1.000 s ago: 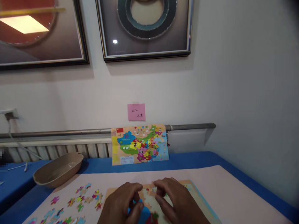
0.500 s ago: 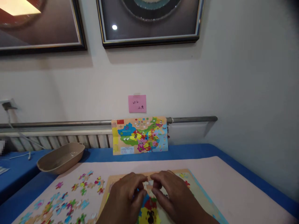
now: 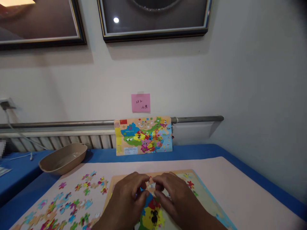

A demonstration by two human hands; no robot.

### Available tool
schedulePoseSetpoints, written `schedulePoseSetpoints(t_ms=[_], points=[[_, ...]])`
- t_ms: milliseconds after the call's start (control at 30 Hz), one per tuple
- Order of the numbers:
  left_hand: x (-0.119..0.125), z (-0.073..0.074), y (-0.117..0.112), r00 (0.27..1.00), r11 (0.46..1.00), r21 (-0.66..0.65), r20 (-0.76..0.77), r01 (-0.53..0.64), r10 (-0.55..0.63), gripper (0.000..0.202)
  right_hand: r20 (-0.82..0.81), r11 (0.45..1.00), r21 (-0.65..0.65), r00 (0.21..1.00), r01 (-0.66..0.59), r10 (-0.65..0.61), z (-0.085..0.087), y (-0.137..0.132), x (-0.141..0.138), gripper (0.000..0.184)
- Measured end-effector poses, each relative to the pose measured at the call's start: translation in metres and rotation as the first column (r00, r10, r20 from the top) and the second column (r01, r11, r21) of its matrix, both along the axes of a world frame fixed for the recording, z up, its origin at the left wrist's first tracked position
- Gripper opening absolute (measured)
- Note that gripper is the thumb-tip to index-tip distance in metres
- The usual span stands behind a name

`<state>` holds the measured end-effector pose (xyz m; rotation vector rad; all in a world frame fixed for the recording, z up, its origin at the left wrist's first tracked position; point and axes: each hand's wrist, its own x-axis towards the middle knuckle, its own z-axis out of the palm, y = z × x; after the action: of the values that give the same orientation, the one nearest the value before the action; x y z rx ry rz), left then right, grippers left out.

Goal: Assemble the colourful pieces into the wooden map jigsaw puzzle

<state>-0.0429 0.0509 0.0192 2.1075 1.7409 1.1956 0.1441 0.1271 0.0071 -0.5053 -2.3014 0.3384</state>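
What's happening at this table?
A person has both hands over a partly filled map puzzle board. The left hand and right hand face each other above it, fingers curled; whether either grips a piece can't be made out. Blue, red and yellow sections are in place, while much of the board's right side is bare. Loose pieces lie scattered to the left, near a tan basin. A printed map sheet stands upright behind the board.
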Motion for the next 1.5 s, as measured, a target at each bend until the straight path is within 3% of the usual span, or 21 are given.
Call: schedulePoseSetpoints(t_ms=[200, 300, 400, 467, 800, 1000, 1500], points=[[-0.002, -0.004, 0.002, 0.999, 0.999, 0.034, -0.049, 0.021, -0.020, 0.025, -0.009, 0.999, -0.030, 1.000, -0.010, 0.010, -0.004, 0.002, -0.002, 0.018], [-0.002, -0.005, 0.002, 0.998, 0.998, 0.053, -0.064, 0.020, -0.017, 0.019, -0.039, 0.983, -0.182, 0.999, -0.037, 0.030, 0.000, 0.000, -0.002, 0.019], [-0.003, -0.005, 0.001, 0.997, 0.999, 0.049, -0.072, 0.022, -0.019, 0.016, -0.068, 0.929, -0.364, 0.997, -0.065, 0.043, 0.007, -0.004, -0.002, 0.023], [-0.004, -0.005, 0.000, 0.997, 0.999, 0.045, -0.076, 0.023, -0.019, 0.016, -0.073, 0.906, -0.420, 0.997, -0.063, 0.036, 0.009, -0.005, -0.002, 0.023], [-0.003, -0.003, 0.000, 0.999, 0.999, 0.026, -0.048, 0.027, -0.026, 0.019, -0.026, 0.963, -0.269, 1.000, 0.005, -0.013, 0.002, -0.002, -0.001, 0.016], [-0.001, -0.002, -0.001, 0.999, 0.999, -0.002, -0.014, 0.032, -0.032, 0.027, -0.014, 0.961, -0.275, 1.000, -0.014, 0.011, 0.003, -0.003, 0.001, 0.016], [0.003, 0.003, -0.001, 0.998, 0.998, -0.017, 0.014, 0.057, -0.057, 0.023, 0.015, 0.956, -0.294, 1.000, -0.009, 0.014, 0.001, -0.002, 0.001, 0.017]])
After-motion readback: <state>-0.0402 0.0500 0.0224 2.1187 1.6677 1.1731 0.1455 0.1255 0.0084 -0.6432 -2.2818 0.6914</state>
